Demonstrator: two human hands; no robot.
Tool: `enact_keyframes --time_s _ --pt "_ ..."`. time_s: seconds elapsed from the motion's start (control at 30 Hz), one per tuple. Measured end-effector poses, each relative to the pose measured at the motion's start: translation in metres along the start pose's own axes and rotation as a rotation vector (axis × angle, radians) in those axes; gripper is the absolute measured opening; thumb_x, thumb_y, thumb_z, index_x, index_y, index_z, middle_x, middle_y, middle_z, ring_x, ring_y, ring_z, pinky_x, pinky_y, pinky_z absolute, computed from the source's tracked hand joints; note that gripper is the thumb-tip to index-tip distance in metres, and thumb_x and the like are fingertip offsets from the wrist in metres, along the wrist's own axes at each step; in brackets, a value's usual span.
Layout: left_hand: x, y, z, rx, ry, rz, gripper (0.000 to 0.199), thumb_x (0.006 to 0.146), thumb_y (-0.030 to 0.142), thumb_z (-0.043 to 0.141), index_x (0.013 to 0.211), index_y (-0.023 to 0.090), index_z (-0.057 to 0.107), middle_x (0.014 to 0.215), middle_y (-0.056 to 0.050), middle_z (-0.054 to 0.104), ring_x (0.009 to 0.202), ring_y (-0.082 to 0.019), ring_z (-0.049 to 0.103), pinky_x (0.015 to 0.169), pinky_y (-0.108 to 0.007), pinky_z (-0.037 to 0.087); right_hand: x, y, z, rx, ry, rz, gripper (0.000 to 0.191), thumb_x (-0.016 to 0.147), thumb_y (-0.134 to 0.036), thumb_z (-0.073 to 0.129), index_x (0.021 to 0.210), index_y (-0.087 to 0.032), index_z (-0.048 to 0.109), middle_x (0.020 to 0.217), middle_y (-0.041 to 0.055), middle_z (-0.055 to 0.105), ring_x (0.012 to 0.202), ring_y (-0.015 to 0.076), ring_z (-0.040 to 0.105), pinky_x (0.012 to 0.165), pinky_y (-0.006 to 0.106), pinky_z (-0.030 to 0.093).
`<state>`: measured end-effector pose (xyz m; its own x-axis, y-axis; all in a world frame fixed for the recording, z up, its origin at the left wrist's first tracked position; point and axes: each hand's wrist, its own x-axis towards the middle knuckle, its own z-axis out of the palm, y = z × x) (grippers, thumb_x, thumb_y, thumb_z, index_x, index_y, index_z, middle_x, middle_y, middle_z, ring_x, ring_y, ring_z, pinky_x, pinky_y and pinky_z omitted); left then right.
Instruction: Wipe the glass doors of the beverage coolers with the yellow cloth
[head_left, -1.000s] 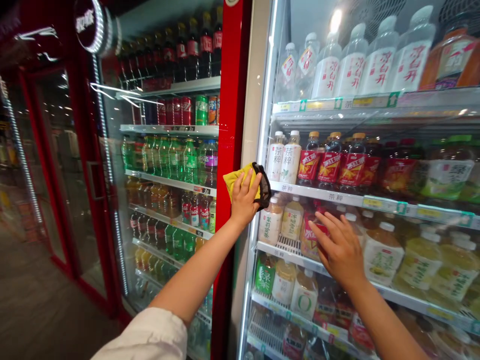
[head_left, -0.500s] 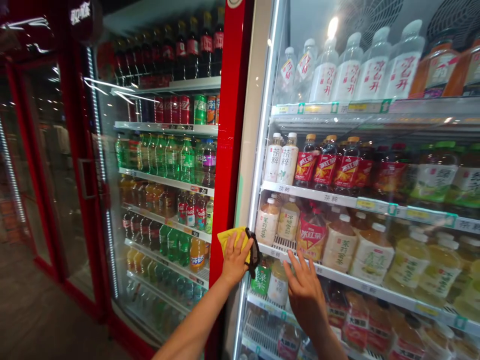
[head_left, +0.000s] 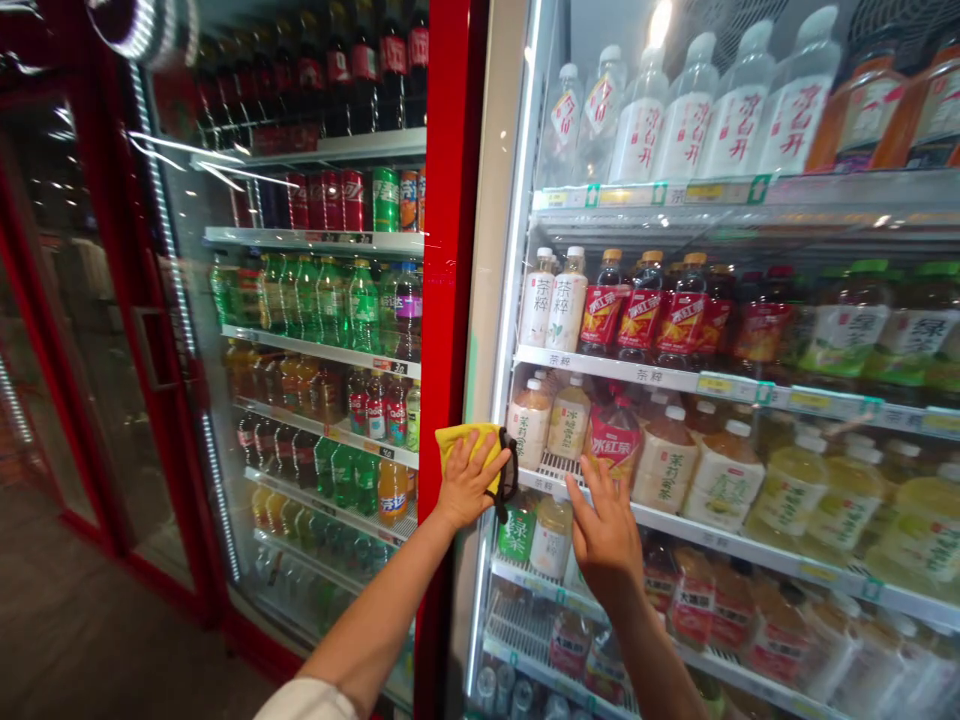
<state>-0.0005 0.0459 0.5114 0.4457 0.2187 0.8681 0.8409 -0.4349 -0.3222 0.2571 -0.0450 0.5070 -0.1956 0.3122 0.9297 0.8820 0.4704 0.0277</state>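
My left hand (head_left: 471,482) lies with fingers spread over a yellow cloth (head_left: 459,440) with a dark edging. It presses the cloth flat against the pale frame of the right-hand drinks fridge (head_left: 491,270), beside the red post (head_left: 444,300). To the right, my right hand (head_left: 606,530) is raised with its fingers apart and nothing in it. It is in front of the shelf with the tea bottles (head_left: 568,420); I cannot tell whether its fingertips touch the glass.
Bottled drinks line the right fridge's shelves, clear water bottles (head_left: 694,110) at the top. Left of the red post, another fridge holds cola bottles (head_left: 364,70), cans (head_left: 352,200) and green bottles (head_left: 363,305). Red-framed doors with a handle (head_left: 156,348) stand farther left.
The view has shifted slightly, so the shelves sit a little higher and further left. Both hands appear slightly higher, and a pale sleeve shows on my left arm. My left hand keeps the cloth.
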Motion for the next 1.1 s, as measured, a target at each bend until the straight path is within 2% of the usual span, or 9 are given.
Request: enact_keyframes --time_s 0.07,0.2,0.3,0.37,0.57,0.63,0.83,0.93,1.1 --pt "0.008 -0.003 -0.002 -0.015 -0.032 -0.049 0.066 0.078 0.028 0.069 0.144 0.030 0.058 0.157 -0.006 0.049 0.158 -0.029 0.013 0.128 -0.048 0.013 0.006 0.010 -0.010 -0.015 -0.026 0.012 0.063 0.093 -0.004 0.044 0.152 -0.023 0.045 0.162 0.0124 0.041 0.156 0.0306 0.023 0.123 0.064 0.027" --pt "0.122 -0.001 -0.009 -0.024 0.129 -0.364 0.073 0.088 0.029 0.060 0.158 0.026 0.037 0.169 -0.008 0.025 0.159 -0.031 0.010 0.127 -0.056 0.010 0.020 0.031 -0.026 -0.077 -0.010 0.033 0.072 0.093 -0.008 0.048 0.160 -0.029 0.032 0.168 0.0097 0.029 0.157 0.0321 0.019 0.122 0.066 0.028" --pt "0.178 0.018 -0.011 -0.043 0.186 -0.310 0.075 0.089 0.033 0.060 0.159 0.028 0.034 0.170 -0.006 0.023 0.159 -0.031 0.006 0.127 -0.058 0.006 0.026 0.037 -0.030 -0.104 0.021 0.076 0.077 0.092 -0.006 0.046 0.162 -0.031 0.025 0.169 0.0090 0.026 0.157 0.0314 0.018 0.121 0.067 0.028" --pt "0.162 0.032 -0.009 -0.050 0.150 -0.187 0.077 0.085 0.034 0.063 0.158 0.030 0.036 0.168 -0.005 0.028 0.159 -0.032 0.008 0.127 -0.057 0.006 0.025 0.037 -0.030 -0.111 0.025 0.100 0.078 0.092 -0.005 0.044 0.162 -0.032 0.023 0.169 0.0088 0.026 0.157 0.0309 0.018 0.121 0.067 0.028" --pt "0.018 0.033 0.001 -0.141 0.003 0.275 0.060 0.085 0.046 0.062 0.144 0.041 0.055 0.145 0.004 0.062 0.156 -0.022 0.026 0.129 -0.041 -0.002 0.006 0.042 -0.036 -0.133 -0.015 0.137 0.075 0.093 -0.003 0.043 0.161 -0.030 0.028 0.167 0.0091 0.029 0.158 0.0292 0.015 0.123 0.067 0.025" --pt "0.022 0.031 -0.001 -0.133 -0.005 0.180 0.068 0.082 0.040 0.068 0.148 0.037 0.051 0.150 -0.002 0.058 0.157 -0.026 0.021 0.128 -0.050 -0.006 0.003 0.048 -0.042 -0.153 -0.016 0.148 0.076 0.092 -0.003 0.043 0.161 -0.031 0.028 0.167 0.0088 0.029 0.158 0.0295 0.014 0.123 0.069 0.023" --pt "0.142 0.075 -0.006 -0.138 0.074 -0.315 0.098 0.074 0.026 0.075 0.160 0.031 0.029 0.170 -0.008 0.020 0.158 -0.037 0.003 0.123 -0.068 -0.006 0.005 0.062 -0.048 -0.185 -0.015 0.137 0.076 0.091 -0.001 0.041 0.161 -0.030 0.029 0.167 0.0102 0.029 0.158 0.0302 0.013 0.119 0.071 0.028" --pt "0.135 0.099 0.002 -0.160 0.002 -0.112 0.093 0.075 0.033 0.076 0.158 0.034 0.034 0.167 -0.006 0.030 0.158 -0.036 0.008 0.124 -0.066 -0.008 -0.001 0.066 -0.049 -0.178 -0.030 0.114 0.078 0.090 0.001 0.039 0.161 -0.029 0.027 0.167 0.0111 0.030 0.158 0.0296 0.013 0.119 0.070 0.030" --pt "0.056 0.095 0.013 -0.191 -0.039 0.317 0.073 0.083 0.046 0.070 0.151 0.042 0.045 0.153 0.002 0.053 0.157 -0.024 0.018 0.127 -0.052 -0.011 -0.020 0.088 -0.068 -0.177 -0.071 0.095 0.086 0.085 0.005 0.041 0.162 -0.031 0.025 0.168 0.0089 0.027 0.158 0.0287 0.015 0.120 0.068 0.031"
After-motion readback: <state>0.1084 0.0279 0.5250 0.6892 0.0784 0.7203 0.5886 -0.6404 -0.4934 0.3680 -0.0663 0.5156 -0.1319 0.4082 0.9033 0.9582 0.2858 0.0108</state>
